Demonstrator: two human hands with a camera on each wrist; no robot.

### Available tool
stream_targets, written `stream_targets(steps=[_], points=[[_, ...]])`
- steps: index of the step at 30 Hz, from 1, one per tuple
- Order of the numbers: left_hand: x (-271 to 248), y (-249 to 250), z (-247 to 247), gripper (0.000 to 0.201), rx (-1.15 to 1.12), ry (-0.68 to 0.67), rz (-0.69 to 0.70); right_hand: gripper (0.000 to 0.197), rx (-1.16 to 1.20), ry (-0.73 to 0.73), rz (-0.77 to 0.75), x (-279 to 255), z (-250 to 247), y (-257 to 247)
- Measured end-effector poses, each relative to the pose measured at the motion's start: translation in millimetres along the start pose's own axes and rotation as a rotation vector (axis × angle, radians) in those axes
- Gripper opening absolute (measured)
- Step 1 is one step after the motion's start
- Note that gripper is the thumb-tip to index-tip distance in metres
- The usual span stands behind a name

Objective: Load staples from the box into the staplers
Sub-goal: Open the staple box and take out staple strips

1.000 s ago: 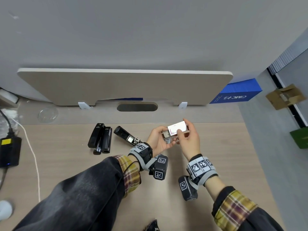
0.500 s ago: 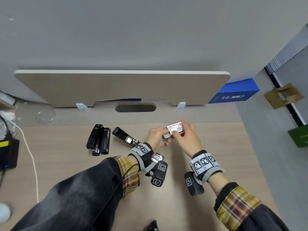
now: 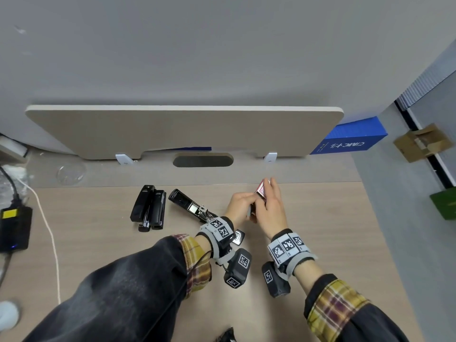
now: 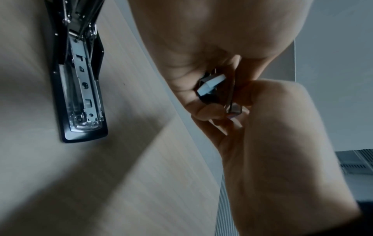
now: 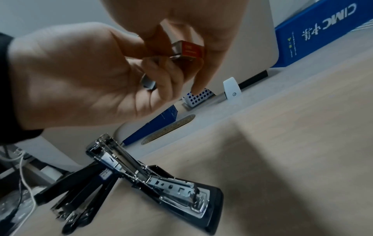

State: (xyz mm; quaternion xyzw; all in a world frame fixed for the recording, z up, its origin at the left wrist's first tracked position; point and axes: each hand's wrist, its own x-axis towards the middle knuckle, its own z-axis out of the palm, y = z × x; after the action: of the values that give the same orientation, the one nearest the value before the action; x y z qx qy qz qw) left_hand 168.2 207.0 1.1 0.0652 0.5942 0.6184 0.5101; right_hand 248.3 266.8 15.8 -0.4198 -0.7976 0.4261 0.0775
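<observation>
My right hand [image 3: 270, 201] holds the small red and white staple box [image 3: 261, 191] tilted on edge above the desk; its red end [image 5: 189, 49] shows between thumb and fingers. Close against it, my left hand [image 3: 240, 206] pinches a metal strip of staples [image 5: 148, 83], also seen at its fingertips [image 4: 234, 108]. An open black stapler [image 3: 190, 206] lies on the desk left of my hands, its metal channel [image 4: 82, 89] exposed. Two closed black staplers [image 3: 149, 209] lie side by side further left.
A low beige partition [image 3: 185, 129] stands along the desk's back, with a cable slot [image 3: 203, 160] before it. A blue box [image 3: 350, 141] sits at the back right. A black adapter [image 3: 14, 228] and white cable [image 3: 49, 233] lie at the left.
The staple box has turned from face-up to standing on edge, and both hands have shifted a little right and further from me. The staplers have not moved.
</observation>
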Motion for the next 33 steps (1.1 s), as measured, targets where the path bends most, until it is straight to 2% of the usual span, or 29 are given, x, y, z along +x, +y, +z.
stream_targets(steps=[5, 11, 18, 21, 23, 24, 26, 30, 33], points=[[2.3, 3.0, -8.5, 0.024, -0.015, -0.056, -0.001, 0.055, -0.037, 0.041, -0.033, 3.9, 1.1, 8.3], [-1.9, 2.0, -5.9, 0.029, 0.057, -0.094, 0.013, 0.048, -0.013, 0.132, -0.023, 3.5, 3.2, 4.2], [-1.2, 5.8, -6.8, 0.030, -0.124, -0.080, -0.045, 0.064, 0.339, 0.196, -0.117, 4.1, -6.0, 3.4], [-3.2, 11.9, -9.9, 0.031, -0.115, -0.122, -0.022, 0.056, 0.580, 0.302, -0.002, 11.9, -17.1, 0.1], [-5.2, 15.1, -9.8, 0.030, -0.131, -0.148, -0.021, 0.039, 0.719, 0.289, 0.072, 19.6, -24.4, -3.8], [-5.9, 15.6, -9.4, 0.029, -0.152, -0.152, -0.029, 0.029, 0.681, 0.265, 0.038, 19.6, -27.0, -6.6], [-8.6, 17.6, -8.7, 0.026, -0.235, -0.141, -0.068, 0.022, 0.432, 0.252, -0.125, 12.9, -29.1, -11.6], [-9.0, 18.3, -9.7, 0.032, -0.462, -0.142, -0.170, 0.026, -0.033, 0.388, -0.520, -4.0, -33.7, -18.0], [-8.3, 20.7, -8.3, 0.030, -0.458, -0.128, -0.192, 0.027, -0.182, 0.412, -0.704, -9.8, -30.5, -19.1]])
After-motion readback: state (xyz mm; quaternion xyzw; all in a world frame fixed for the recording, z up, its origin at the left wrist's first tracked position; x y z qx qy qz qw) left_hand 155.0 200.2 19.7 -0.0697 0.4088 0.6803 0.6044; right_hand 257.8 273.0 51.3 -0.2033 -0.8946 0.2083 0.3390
